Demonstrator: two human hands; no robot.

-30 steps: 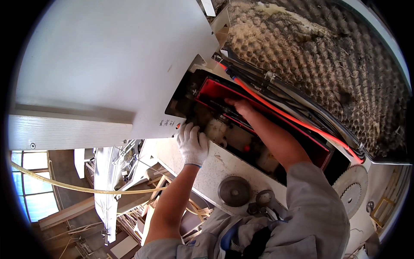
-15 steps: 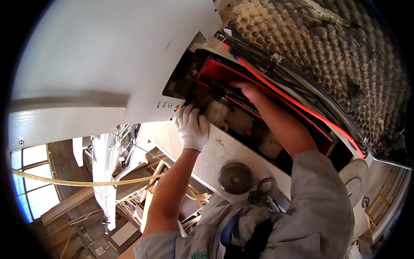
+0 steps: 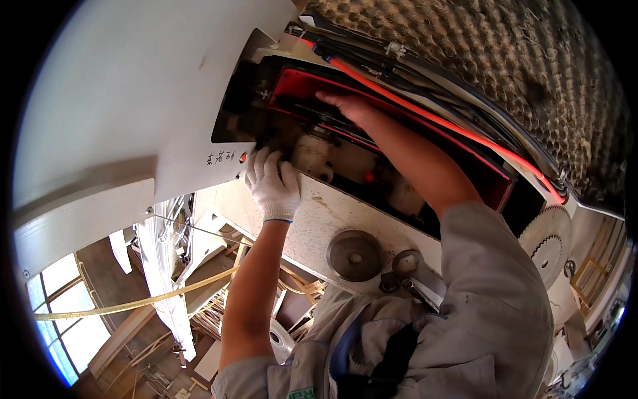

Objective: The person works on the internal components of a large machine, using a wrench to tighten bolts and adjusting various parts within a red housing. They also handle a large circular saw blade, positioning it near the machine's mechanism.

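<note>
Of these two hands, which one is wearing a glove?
The left hand wears a white glove; the right hand, in the red-sided opening, is bare.

Lower left: window [image 3: 83,340] with dark bars, panes glaring white, bluish toward rim. Long brown plank [image 3: 121,338] slanting just beside it. Brown floor [image 3: 166,357] beyond, littered with thin wooden strips [image 3: 214,311]. Pale flat board [image 3: 210,360] near lower edge. Far right: wooden slats [image 3: 605,243] near yellowish frame. Daylight strongest around window.

Open red trough [image 3: 294,86] sits slanted w/ dark part [image 3: 345,131], prob. metal, inside.
</note>
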